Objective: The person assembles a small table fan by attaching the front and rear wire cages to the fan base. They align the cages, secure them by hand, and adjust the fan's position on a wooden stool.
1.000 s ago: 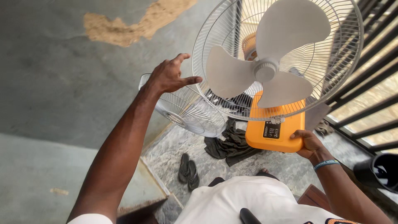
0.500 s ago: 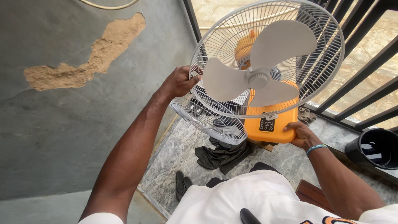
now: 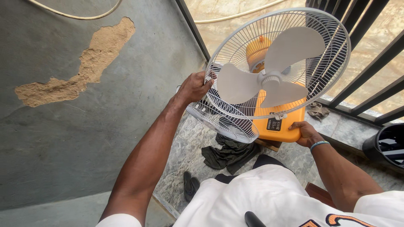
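Left hand [image 3: 194,87] now closed on fan guard [image 3: 235,50], right hand [image 3: 306,133] under orange base [image 3: 281,126]

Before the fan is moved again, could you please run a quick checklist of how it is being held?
1. Left hand gripping the rim of the rear guard: ok.
2. Right hand holding the corner of the orange base: ok.
3. Front guard fitted over the blades: not ok, it hangs loose below.
4. Fingers clear of blades: ok.
5. Floor below: not ok, dark cloth and sandals lie there.
6. Power off: cannot tell.
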